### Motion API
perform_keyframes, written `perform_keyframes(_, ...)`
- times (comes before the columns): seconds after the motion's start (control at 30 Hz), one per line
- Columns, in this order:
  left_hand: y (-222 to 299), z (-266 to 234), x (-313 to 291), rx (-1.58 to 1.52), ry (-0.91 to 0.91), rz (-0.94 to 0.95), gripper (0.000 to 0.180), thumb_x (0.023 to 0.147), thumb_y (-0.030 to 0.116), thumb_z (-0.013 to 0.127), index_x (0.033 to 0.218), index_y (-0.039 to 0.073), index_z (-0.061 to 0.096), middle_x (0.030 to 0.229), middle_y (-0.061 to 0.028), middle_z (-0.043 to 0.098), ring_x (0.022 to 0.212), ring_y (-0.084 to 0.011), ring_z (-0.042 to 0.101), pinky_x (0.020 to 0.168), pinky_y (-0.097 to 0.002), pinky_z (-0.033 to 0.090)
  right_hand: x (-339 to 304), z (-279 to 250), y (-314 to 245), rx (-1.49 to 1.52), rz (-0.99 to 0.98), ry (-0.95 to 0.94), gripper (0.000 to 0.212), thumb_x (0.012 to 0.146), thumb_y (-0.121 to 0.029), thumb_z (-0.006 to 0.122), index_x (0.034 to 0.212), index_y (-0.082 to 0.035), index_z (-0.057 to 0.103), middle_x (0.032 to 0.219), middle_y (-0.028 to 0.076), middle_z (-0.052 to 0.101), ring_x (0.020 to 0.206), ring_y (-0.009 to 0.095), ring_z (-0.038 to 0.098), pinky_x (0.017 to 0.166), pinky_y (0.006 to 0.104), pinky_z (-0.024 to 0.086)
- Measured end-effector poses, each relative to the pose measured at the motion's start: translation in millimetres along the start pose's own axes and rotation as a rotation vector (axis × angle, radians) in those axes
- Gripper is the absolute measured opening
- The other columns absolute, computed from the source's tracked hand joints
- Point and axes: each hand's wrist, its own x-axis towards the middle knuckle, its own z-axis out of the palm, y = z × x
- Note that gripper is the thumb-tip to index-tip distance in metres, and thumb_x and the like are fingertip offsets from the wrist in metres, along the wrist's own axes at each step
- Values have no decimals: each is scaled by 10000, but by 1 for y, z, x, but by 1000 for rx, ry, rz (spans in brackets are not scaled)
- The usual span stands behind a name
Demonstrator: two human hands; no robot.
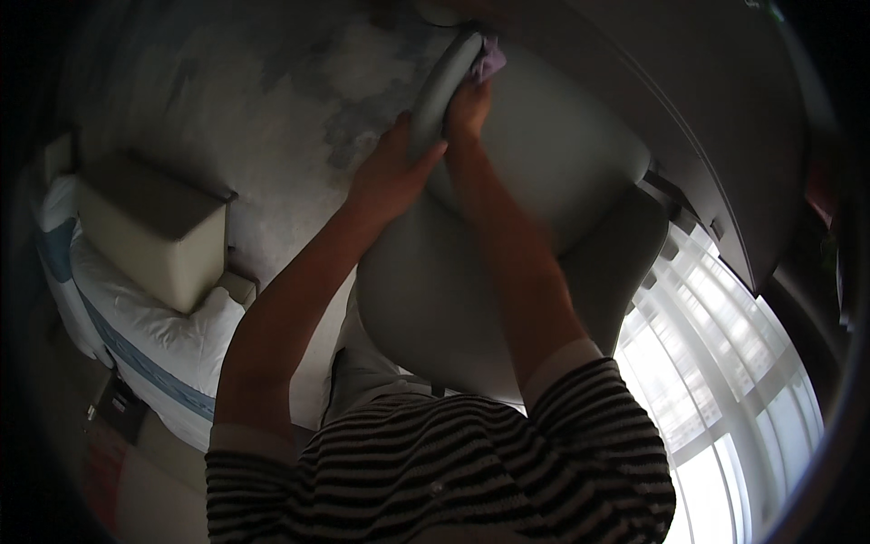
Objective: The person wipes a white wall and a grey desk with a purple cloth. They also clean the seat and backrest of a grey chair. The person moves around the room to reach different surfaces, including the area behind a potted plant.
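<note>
A grey-green upholstered chair (pixel 435 281) with a smooth covering fills the middle of the view, right in front of me. Its narrow raised armrest (pixel 444 86) points away from me. My left hand (pixel 396 172) is closed round the near part of this armrest, thumb over the top and fingers down the outer side. Along the armrest's inner side reaches my right hand (pixel 468 111), closed on a crumpled pink cloth (pixel 489 60) near the far end. The right fingers are partly hidden by the cloth and the dim light.
A bed with white bedding (pixel 154 281) and a blue runner stands to the left, with a boxy beige bench (pixel 181 240) beside it. Grey patterned carpet (pixel 290 100) covers the floor. A dark desk-like surface (pixel 671 82) runs along the right, above a bright window with sheer curtains (pixel 716 363).
</note>
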Motion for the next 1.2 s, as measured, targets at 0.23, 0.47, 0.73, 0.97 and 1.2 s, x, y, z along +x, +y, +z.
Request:
perform_keyframes(0.23,-16,6,5,-327,59,-100,807,910,612,341,1401,-25,269,1349,-255,429,1237,-385,440,1025,-413,349,-163,-87,-55,-425,368,-642,385,953,-168,376,1293,5,431,1142,149,574,1076,230,527,914,333,412)
perform_keyframes(0.47,-28,-1,-53,-1293,188,-309,585,982,495,267,1372,88,423,1329,-76,478,1192,-178,447,1034,-325,296,-156,-95,-118,-405,-594,-756,432,838,-95,518,1264,-25,507,1165,136,552,1113,272,514,947,453,392)
perform_keyframes(0.73,-16,-4,-90,-848,106,-90,693,969,426,429,1469,40,142,1501,-150,233,1395,-261,206,1118,-363,187,3,-5,-66,-1317,-1098,-512,319,854,-329,564,1091,-117,595,975,94,598,968,292,555,939,537,364)
perform_keyframes(0.97,-10,-11,-89,-413,48,117,698,939,321,512,1461,22,159,1507,-170,206,1396,-282,200,1120,-366,189,-30,-12,-49,-323,-507,34,241,878,-46,452,1096,-2,545,979,202,599,862,369,573,784,386,450)
perform_keyframes(1.2,-9,-9,-63,-17,-45,152,753,881,323,575,1431,-22,194,1468,-227,254,1364,-355,254,1111,-402,240,-132,-120,-63,608,548,-244,433,859,-419,591,1121,-74,581,957,106,636,799,245,599,659,359,484)
